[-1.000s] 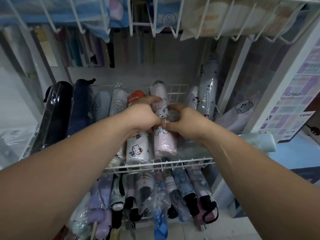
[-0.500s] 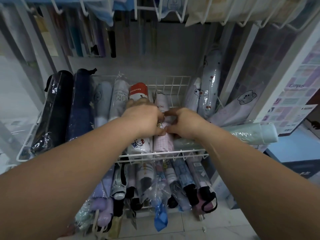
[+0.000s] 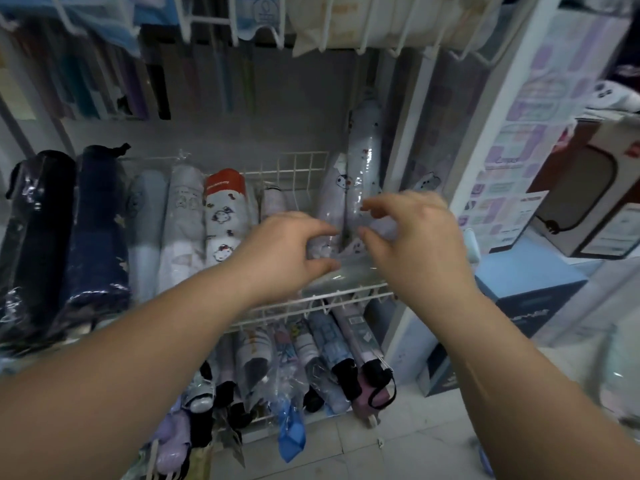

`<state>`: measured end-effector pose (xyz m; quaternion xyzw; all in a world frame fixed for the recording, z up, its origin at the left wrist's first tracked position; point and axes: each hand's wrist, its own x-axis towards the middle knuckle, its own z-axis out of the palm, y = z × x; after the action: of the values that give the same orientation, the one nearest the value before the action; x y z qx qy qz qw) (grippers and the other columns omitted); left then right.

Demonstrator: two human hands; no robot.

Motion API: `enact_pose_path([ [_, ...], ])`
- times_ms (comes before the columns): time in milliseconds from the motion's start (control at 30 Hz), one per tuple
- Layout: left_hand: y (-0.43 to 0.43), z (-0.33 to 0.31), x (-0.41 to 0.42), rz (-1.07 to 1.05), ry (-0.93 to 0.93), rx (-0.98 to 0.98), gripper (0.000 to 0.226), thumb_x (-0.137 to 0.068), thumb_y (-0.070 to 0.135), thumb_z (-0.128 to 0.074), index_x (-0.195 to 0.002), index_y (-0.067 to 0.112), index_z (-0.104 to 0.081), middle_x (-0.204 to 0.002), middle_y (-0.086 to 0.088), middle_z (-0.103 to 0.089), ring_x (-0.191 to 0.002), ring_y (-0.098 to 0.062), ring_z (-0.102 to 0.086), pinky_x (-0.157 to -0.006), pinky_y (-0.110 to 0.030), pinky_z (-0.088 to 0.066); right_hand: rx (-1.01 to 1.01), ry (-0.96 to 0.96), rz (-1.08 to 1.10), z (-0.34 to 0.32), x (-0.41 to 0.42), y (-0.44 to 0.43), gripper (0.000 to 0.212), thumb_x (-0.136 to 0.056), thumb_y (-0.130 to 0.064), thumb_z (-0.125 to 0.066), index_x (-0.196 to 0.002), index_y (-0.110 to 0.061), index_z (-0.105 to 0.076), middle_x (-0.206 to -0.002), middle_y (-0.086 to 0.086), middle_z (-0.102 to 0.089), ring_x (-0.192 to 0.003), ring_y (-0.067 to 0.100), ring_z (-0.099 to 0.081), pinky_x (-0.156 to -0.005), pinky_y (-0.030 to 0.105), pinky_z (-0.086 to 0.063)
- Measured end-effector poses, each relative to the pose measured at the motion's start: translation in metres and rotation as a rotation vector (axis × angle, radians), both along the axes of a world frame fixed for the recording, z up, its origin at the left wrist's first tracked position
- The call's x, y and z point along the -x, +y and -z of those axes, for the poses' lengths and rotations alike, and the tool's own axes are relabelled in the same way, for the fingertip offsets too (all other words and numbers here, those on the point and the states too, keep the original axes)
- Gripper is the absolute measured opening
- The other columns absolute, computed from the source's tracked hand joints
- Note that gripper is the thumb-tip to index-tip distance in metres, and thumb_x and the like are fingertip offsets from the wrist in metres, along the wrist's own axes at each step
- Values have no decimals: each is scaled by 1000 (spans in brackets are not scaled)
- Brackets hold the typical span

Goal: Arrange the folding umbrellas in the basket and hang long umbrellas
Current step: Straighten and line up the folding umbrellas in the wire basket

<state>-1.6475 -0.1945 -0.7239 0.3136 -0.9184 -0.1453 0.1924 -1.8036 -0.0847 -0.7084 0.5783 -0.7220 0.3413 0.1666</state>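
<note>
left hand [image 3: 287, 251] and right hand [image 3: 419, 237] hover over the right end of the white wire basket [image 3: 301, 168]. fingers half curled, thumb and forefinger apart, gripping nothing. between them a pale lilac plastic-wrapped folding umbrella [image 3: 329, 199] leans upright in the basket; cannot tell if left fingertips touch it. a row of black, navy, grey and white folding umbrellas [image 3: 180, 220] lies side by side to the left.

both our bare forearms reach forward, side by side. our left hand [image 3: 287, 251] and right hand [image 3: 419, 237] face each other, near but apart, thumbs and forefingers half-curled with a gap between. whether the left hand grips anything, we cannot tell.
</note>
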Motion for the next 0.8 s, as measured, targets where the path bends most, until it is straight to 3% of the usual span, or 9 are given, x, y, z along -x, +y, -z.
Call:
enact_pose_path([
  [133, 21, 1, 32, 168, 69, -122, 56, -86, 46, -74, -139, 42, -56, -135, 13, -59, -120, -2, -52, -102, -19, -40, 268, 8, 196, 13, 26, 34, 29, -81, -29, -78, -108, -19, -75, -102, 0, -70, -109, 30, -54, -94, 37, -40],
  [200, 24, 3, 44, 180, 75, -172, 54, -87, 42, -75, -138, 45, -57, -134, 18, -57, -115, 5, -50, -88, 1, -33, 322, -134, 284, 23, 32, 42, 34, -80, -33, -79, -112, -26, -73, -112, -4, -64, -116, 26, -48, -98, 41, -40],
  [233, 24, 5, 48, 170, 73, -194, 53, -88, 40, -75, -138, 46, -57, -133, 19, -57, -114, 5, -51, -83, 4, -30, 334, -235, 306, 29, 33, 44, 38, -79, -34, -79, -116, -29, -70, -119, -5, -58, -119, 22, -44, -102, 42, -40],
  [333, 23, 8, 53, 137, 86, -235, 55, -86, 37, -77, -136, 47, -57, -133, 17, -59, -114, 2, -55, -88, -4, -34, 369, -593, 252, 44, 32, 45, 56, -81, -35, -80, -132, -38, -57, -129, -10, -42, -120, 8, -46, -102, 30, -44],
  [467, 23, 11, 58, 110, 96, -254, 63, -80, 38, -82, -136, 48, -56, -130, 11, -59, -115, -3, -57, -96, -17, -39, 397, -942, 176, 51, 31, 45, 69, -78, -48, -80, -136, -46, -43, -124, -11, -54, -94, -1, -62, -79, 22, -52],
  [600, 24, 12, 60, 100, 101, -264, 67, -74, 38, -87, -132, 52, -56, -127, 12, -59, -115, -3, -58, -102, -23, -45, 425, -1077, 80, 56, 21, 44, 65, -76, -34, -86, -128, -38, -47, -94, -15, -66, -75, -4, -67, -66, 12, -51],
  [700, 21, 16, 58, 139, 94, -221, 68, -73, 35, -88, -129, 55, -55, -126, 12, -61, -115, -2, -58, -105, -28, -46, 488, -1029, 51, 56, 11, 39, 61, -75, -24, -86, -120, -42, -48, -90, -20, -65, -78, 0, -68, -69, 15, -53],
  [800, 16, 17, 52, 139, 176, -253, 59, -76, 27, -88, -123, 49, -59, -120, 17, -65, -106, 5, -61, -96, -22, -51, 528, -995, 10, 52, 2, 31, 65, -75, -24, -86, -126, -42, -50, -94, -19, -65, -82, 2, -69, -71, 17, -56],
])
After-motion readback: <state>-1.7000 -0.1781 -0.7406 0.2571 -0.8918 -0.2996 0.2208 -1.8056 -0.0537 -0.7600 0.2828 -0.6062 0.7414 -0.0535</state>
